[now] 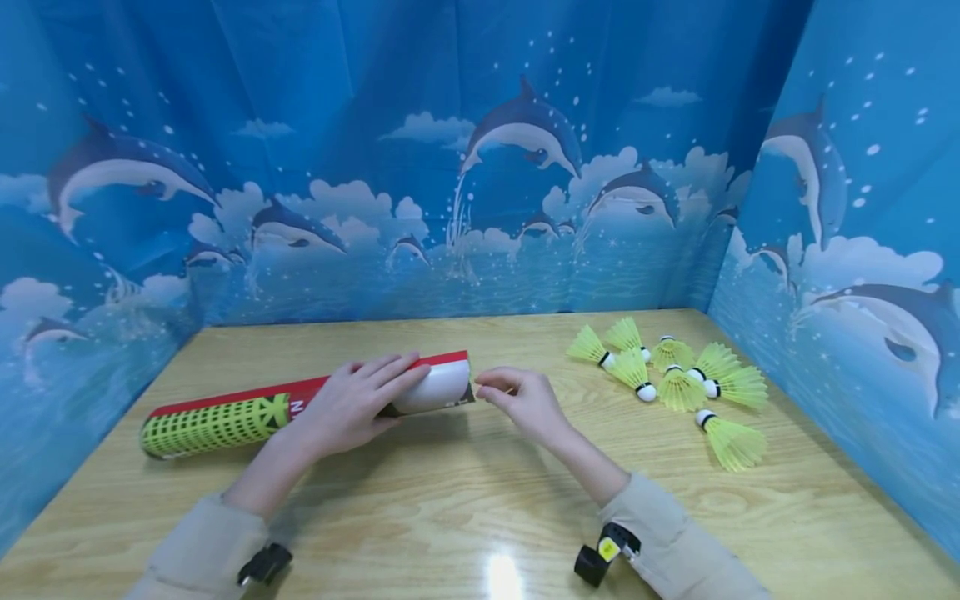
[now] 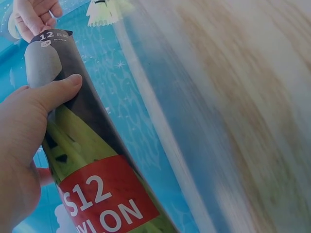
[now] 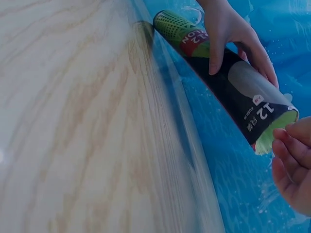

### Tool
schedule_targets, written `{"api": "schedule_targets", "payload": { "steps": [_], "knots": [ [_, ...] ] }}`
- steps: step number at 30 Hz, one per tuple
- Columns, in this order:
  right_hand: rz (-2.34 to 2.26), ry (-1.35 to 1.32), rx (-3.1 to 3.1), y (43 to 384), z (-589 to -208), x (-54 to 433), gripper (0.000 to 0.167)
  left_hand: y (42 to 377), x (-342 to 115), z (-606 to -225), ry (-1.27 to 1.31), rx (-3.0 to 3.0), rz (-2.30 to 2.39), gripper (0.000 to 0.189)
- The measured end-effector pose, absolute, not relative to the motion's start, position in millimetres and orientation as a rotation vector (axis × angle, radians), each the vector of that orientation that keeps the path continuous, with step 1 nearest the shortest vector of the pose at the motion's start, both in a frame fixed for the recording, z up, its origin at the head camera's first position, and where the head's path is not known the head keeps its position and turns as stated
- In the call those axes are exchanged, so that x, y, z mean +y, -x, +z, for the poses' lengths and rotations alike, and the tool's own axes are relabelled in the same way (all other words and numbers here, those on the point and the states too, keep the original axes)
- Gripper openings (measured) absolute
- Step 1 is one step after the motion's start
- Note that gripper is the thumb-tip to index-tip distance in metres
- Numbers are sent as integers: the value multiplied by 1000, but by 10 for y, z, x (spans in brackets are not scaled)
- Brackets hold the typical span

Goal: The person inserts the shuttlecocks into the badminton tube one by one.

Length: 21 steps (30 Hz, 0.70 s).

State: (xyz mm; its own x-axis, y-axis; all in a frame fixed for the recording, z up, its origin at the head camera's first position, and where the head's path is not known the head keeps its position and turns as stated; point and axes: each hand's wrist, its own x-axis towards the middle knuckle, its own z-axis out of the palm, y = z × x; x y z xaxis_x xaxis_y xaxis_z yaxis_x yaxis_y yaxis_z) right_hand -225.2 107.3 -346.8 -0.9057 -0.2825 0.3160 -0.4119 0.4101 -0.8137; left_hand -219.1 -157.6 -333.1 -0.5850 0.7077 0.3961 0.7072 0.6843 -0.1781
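Observation:
A long shuttlecock tube [image 1: 315, 400], red, black and lime green, lies slantwise, its right end raised off the table. My left hand [image 1: 356, 406] grips it near that end, thumb on the near side in the left wrist view. At the tube's mouth, my right hand [image 1: 525, 402] has thumb and fingertips brought together. The right wrist view shows a yellow-green shuttlecock [image 3: 273, 136] in the mouth, its skirt edge between those fingertips. Its cork is hidden inside the tube.
Several yellow-green shuttlecocks [image 1: 681, 389] lie clustered at the table's back right, with one shuttlecock [image 1: 735, 443] nearer the front. Blue dolphin-print curtains [image 1: 375, 167] stand behind and beside the wooden table [image 1: 420, 517]. Black camera mounts sit on both sleeves.

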Motion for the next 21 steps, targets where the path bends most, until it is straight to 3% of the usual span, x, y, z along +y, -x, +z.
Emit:
{"api": "schedule_targets", "payload": {
  "steps": [21],
  "knots": [
    [1457, -427, -2577, 2337, -3456, 1781, 24, 2198, -1593, -3338, 1114, -2443, -25, 84]
  ]
}}
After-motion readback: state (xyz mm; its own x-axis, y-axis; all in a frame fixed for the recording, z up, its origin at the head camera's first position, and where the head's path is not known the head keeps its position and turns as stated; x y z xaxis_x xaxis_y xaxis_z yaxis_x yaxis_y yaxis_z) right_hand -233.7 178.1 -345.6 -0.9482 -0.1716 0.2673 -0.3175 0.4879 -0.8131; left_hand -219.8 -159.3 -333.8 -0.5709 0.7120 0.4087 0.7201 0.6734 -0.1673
